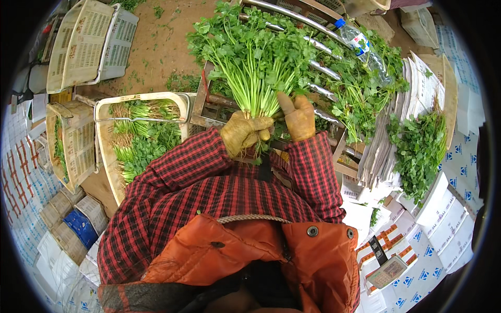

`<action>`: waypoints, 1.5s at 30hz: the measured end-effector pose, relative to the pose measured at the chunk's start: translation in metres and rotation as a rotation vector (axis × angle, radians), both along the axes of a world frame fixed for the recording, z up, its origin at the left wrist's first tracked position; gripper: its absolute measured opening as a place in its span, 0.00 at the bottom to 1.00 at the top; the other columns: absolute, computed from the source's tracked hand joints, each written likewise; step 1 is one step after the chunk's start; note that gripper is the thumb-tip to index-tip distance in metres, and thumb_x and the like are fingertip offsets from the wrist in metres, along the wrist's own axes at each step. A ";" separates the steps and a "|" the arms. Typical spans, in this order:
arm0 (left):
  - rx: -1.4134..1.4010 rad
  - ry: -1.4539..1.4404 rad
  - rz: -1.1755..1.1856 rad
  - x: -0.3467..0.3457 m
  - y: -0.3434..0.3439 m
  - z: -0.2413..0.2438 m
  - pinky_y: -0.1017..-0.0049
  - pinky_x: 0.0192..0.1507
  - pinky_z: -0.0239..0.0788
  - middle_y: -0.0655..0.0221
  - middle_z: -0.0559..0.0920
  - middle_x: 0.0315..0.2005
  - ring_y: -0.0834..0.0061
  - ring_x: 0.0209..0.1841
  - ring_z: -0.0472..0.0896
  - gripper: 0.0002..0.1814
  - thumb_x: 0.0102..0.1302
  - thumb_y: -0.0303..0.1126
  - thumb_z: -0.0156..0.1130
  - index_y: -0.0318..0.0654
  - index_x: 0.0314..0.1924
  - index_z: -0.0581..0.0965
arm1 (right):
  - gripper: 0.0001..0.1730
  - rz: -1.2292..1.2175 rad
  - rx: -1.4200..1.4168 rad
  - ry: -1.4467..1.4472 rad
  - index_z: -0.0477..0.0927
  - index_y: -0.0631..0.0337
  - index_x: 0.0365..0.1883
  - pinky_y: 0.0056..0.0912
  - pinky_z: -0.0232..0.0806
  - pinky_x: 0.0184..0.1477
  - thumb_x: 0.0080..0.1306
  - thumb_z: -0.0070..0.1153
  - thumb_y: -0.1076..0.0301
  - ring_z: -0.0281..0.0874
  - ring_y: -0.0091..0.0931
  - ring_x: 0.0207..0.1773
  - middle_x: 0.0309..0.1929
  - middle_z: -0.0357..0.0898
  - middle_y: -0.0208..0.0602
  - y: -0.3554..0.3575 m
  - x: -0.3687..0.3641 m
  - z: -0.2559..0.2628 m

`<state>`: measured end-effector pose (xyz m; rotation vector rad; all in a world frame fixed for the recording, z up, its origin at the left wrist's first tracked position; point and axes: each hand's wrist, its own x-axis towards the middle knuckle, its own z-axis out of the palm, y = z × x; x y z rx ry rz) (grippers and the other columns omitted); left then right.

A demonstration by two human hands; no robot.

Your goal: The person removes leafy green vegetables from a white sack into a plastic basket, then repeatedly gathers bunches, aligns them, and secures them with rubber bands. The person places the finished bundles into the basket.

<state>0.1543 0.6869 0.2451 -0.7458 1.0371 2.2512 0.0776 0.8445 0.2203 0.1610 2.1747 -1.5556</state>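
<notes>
A large bunch of leafy coriander (pixel 254 74) is held before me with its leaves fanned away and its pale stem bases towards me. My left hand (pixel 246 133), in a yellowish work glove, grips the bunch at its root end. Thin roots hang below the fist. At the right edge of the stems is my gloved right hand (pixel 299 117), its fingers pointing up against the greens. Whether it pinches a stem or leaf there cannot be made out. Beneath the bunch stands a rack of metal bars (pixel 323 80) with loose coriander (pixel 348 113) lying over it.
A plastic crate (pixel 102 148) at left holds bundled coriander (pixel 148 137). More crates (pixel 80 43) stand beyond. On the rack lies a plastic bottle (pixel 362 49). To the right are a newspaper stack (pixel 381 141), another coriander pile (pixel 420 148), a scale (pixel 387 272) and white boxes (pixel 450 223).
</notes>
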 end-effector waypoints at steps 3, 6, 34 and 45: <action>-0.124 0.044 0.013 0.002 -0.002 0.007 0.85 0.09 0.53 0.64 0.82 0.20 0.86 0.09 0.66 0.07 0.65 0.30 0.62 0.32 0.34 0.79 | 0.27 0.183 0.484 0.247 0.77 0.59 0.21 0.36 0.64 0.17 0.66 0.53 0.43 0.69 0.25 0.15 0.15 0.75 0.35 0.017 -0.002 0.016; -0.140 0.038 0.034 0.000 0.001 0.010 0.85 0.09 0.54 0.64 0.82 0.20 0.86 0.10 0.67 0.06 0.65 0.29 0.62 0.32 0.35 0.79 | 0.25 0.089 0.246 0.396 0.79 0.59 0.23 0.29 0.65 0.15 0.66 0.55 0.45 0.72 0.20 0.15 0.15 0.77 0.32 0.009 0.008 0.053; 0.665 0.396 0.398 -0.012 -0.057 0.045 0.85 0.11 0.53 0.78 0.68 0.16 0.89 0.10 0.59 0.12 0.75 0.34 0.46 0.34 0.46 0.73 | 0.38 0.743 0.874 -0.099 0.69 0.58 0.62 0.37 0.72 0.53 0.61 0.58 0.42 0.78 0.35 0.53 0.50 0.80 0.46 -0.028 -0.034 0.028; -0.071 0.152 0.295 -0.030 -0.129 0.068 0.85 0.08 0.43 0.77 0.72 0.14 0.88 0.08 0.57 0.06 0.67 0.29 0.58 0.35 0.39 0.76 | 0.48 -0.301 0.249 0.283 0.55 0.70 0.69 0.31 0.72 0.46 0.57 0.63 0.55 0.80 0.30 0.45 0.46 0.82 0.47 0.074 -0.162 0.068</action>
